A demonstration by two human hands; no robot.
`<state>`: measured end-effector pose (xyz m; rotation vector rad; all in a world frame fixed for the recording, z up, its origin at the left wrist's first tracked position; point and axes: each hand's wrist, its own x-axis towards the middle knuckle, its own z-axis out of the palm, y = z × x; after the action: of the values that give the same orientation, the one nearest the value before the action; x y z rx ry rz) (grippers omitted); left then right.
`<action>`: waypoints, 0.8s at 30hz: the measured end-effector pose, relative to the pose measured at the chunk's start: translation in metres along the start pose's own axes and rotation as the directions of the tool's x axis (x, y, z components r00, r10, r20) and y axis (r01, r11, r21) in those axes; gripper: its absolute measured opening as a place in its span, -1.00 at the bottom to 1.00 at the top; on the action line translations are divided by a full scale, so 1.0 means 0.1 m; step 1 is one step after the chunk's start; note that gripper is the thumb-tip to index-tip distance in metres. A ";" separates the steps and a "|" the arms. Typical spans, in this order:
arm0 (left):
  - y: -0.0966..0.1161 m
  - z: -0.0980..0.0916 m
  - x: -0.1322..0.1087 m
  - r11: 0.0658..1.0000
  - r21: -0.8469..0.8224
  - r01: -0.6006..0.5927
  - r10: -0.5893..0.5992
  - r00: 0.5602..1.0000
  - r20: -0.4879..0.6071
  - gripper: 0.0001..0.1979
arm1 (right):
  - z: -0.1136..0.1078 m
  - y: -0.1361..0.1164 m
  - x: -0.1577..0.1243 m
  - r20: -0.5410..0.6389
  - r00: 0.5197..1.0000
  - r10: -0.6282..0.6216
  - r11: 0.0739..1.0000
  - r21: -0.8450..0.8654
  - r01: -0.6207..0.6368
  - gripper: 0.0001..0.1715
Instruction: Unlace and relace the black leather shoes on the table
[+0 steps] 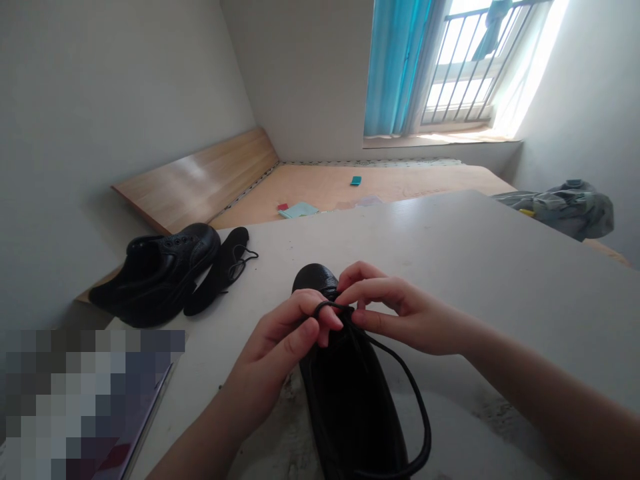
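Observation:
A black leather shoe (313, 277) lies on the white table in front of me, its toe pointing away and its dark opening towards me. Over the lacing area, my left hand (285, 340) is closed, with the black shoelace (423, 400) running across its fingers. From the other side, my right hand (395, 307) pinches the same lace near the eyelets. One long end of the lace loops down along the shoe's right side to the heel. The exact grip of the fingertips is partly hidden.
To the left stand a second black shoe (165, 267) and a black insole (220, 270) with a thin lace on it. Behind the white table (450, 247) is a bed (320, 180) with small cloths. Grey-green fabric (565, 207) lies at the right; a blurred-out area covers the lower left.

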<state>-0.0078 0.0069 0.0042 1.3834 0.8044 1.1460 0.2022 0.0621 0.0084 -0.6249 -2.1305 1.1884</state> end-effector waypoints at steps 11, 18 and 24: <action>0.03 0.03 0.07 0.918 -0.396 0.034 -0.093 0.987 -0.131 -0.67 | -0.01 -0.04 0.03 -0.168 0.960 0.224 0.788 0.610 -0.078 -0.54; 0.03 0.01 0.09 0.845 -0.533 -0.041 -0.079 0.977 -0.200 -0.69 | -0.16 -0.06 0.01 -0.450 0.871 0.197 0.863 0.501 0.063 -0.52; 0.18 -0.09 0.01 0.889 -0.449 -0.088 0.052 0.995 -0.091 -0.60 | -0.08 0.01 0.01 -0.207 0.977 0.048 0.991 0.132 -0.021 -0.48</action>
<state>-0.0182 0.0078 0.0210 0.9876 0.4962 1.3490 0.2070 0.0678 0.0115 -0.6987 -1.8589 1.2116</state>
